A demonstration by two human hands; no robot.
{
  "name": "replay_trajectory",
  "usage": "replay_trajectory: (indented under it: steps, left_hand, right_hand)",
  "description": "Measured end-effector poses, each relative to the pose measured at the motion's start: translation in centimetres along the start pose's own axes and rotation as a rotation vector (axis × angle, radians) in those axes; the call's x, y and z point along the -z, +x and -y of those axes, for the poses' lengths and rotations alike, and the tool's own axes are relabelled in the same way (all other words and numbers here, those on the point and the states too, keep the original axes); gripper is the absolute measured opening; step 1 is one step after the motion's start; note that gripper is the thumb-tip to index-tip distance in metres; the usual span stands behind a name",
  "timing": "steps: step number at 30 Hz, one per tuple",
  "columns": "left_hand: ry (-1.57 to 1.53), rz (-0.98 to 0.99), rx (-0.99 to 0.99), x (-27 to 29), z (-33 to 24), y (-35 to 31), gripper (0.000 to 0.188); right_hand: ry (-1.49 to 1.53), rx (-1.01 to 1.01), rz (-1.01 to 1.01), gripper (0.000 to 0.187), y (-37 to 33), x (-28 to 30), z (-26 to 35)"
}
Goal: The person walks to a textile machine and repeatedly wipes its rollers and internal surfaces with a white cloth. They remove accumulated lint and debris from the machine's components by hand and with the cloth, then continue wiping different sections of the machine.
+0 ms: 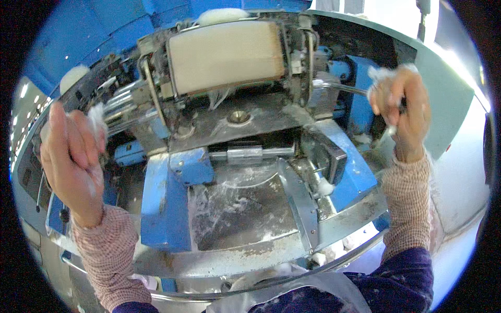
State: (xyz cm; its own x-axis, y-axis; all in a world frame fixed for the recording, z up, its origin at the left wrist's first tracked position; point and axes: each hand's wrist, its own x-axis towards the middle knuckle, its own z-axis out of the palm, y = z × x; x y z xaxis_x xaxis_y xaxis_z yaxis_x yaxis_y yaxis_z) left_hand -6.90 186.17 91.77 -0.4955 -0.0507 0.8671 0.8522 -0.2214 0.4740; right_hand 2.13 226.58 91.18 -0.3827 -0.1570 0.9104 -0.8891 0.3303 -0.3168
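Observation:
Both my hands are raised on either side of a blue and metal machine. My left hand (75, 156) is at the left, fingers curled in, with a tuft of white fibre (98, 116) at the fingertips. On the right, my right hand (404, 107) is closed, and a wisp of white fibre (377, 78) shows at its fingers. Between the hands is a wide cream-coloured pad or roller (227, 57) in a metal frame. Thin white strands (219, 98) hang below it, over a dark plate with a round brass-coloured hole (239, 117).
Nearer me, blue blocks (166, 203) flank a dark metal tray (250, 219) dusted with white lint. A curved metal rail (360, 253) runs along the front edge. A metal rod (344, 88) juts out near my right hand, and blue covers (104, 36) rise at the back left.

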Motion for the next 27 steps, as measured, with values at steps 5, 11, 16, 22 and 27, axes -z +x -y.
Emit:
replay_trajectory:
  steps: [5,11,16,22,27]
  left_hand:
    - [0.427,0.453,-0.318,-0.4,-0.8,-5.4,0.046]
    - [0.652,0.527,-0.136,2.2,-1.1,-6.2,0.036]
    - [0.676,0.348,-0.015,6.6,-1.0,-10.9,0.048]
    - [0.989,-0.144,0.108,15.3,-6.3,-25.3,0.016]
    - [1.154,-0.104,0.512,17.8,-7.8,-30.8,0.013]
  right_hand:
    - [-0.074,-0.145,0.076,0.047,-3.1,-0.7,0.7]
    - [-0.265,-0.216,0.159,0.053,-6.1,-1.1,1.2]
    - [-0.201,-0.118,0.112,0.050,-6.5,-1.4,0.6]
    - [-0.264,-0.277,0.015,0.043,-7.7,-0.8,0.4]
    - [-0.475,-0.149,0.069,0.035,-7.8,1.2,-1.0]
